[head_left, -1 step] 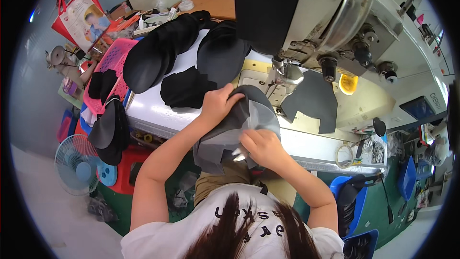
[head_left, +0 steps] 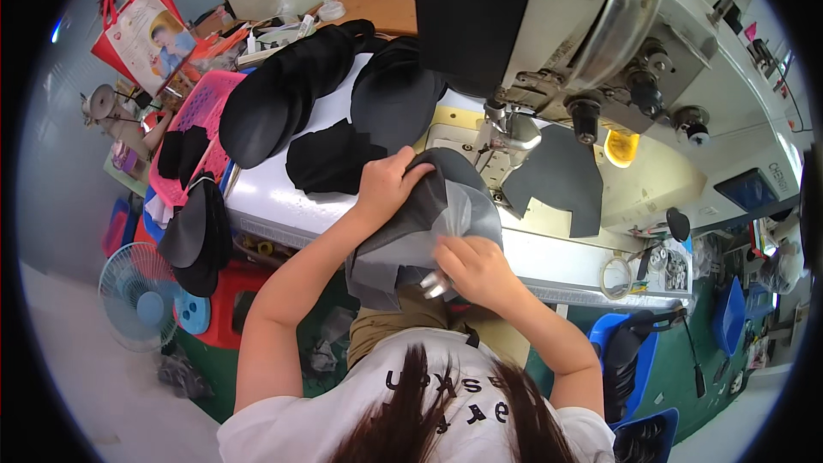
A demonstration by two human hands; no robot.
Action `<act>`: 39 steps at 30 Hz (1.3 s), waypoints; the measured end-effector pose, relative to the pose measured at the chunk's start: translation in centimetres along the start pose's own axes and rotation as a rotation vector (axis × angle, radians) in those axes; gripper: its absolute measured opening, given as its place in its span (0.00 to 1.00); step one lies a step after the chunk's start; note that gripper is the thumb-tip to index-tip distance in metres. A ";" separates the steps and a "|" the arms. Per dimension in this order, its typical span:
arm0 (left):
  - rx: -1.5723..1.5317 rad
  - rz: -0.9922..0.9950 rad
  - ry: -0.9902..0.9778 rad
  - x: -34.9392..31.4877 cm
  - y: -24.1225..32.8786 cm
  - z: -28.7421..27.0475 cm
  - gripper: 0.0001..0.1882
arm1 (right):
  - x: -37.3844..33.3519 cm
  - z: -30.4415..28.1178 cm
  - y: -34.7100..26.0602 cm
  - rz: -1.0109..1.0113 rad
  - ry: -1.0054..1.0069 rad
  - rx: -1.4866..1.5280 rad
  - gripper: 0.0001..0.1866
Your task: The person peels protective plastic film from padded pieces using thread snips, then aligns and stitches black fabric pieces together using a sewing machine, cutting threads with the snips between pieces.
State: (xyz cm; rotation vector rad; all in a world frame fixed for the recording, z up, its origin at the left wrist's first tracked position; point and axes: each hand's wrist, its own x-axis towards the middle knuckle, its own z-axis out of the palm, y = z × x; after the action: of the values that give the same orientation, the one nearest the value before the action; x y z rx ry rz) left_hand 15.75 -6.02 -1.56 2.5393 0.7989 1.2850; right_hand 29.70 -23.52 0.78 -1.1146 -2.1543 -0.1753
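Note:
A curved dark grey fabric piece (head_left: 459,167) with a thin translucent film (head_left: 454,214) over it lies at the table's front edge, its lower part hanging over my lap. My left hand (head_left: 390,187) is closed on its upper left edge, thumb on top. My right hand (head_left: 476,266) is closed too, its fingertips pinching the film, which is drawn up into a peak. A small shiny metal tool (head_left: 435,283) sticks out below that hand; its kind is blurred. Just beyond the piece stand the sewing machine's presser foot and needle area (head_left: 506,133).
Black curved pads (head_left: 270,111) lie in stacks on the white table at left, with folded black cloth (head_left: 330,159) nearer. A flat dark grey cut piece (head_left: 557,180) rests right of the needle. A pink basket (head_left: 210,103), a fan (head_left: 137,296) and a blue bin (head_left: 639,386) stand around.
My right hand has shifted slightly, and the film at its fingertips now stands up in a peak. The metal tool has tilted a little to the right. My left hand stays put.

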 end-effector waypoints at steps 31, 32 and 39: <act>-0.140 0.220 0.135 3.5 7.2 -7.6 0.18 | -35.0 -10.7 -5.9 1.300 0.679 -0.426 0.11; -0.134 0.348 0.102 3.8 8.0 -7.7 0.19 | -30.0 -10.4 -4.8 1.237 0.705 -0.337 0.10; -0.341 0.464 0.037 3.6 12.3 -6.4 0.20 | -6.6 -11.7 -1.3 0.663 0.423 0.388 0.43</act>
State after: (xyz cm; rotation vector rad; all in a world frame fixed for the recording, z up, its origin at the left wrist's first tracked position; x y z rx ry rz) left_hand 17.12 -14.87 9.63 2.4951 -0.0257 1.4453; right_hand 37.35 -33.56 5.64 -1.3439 -1.2952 0.2751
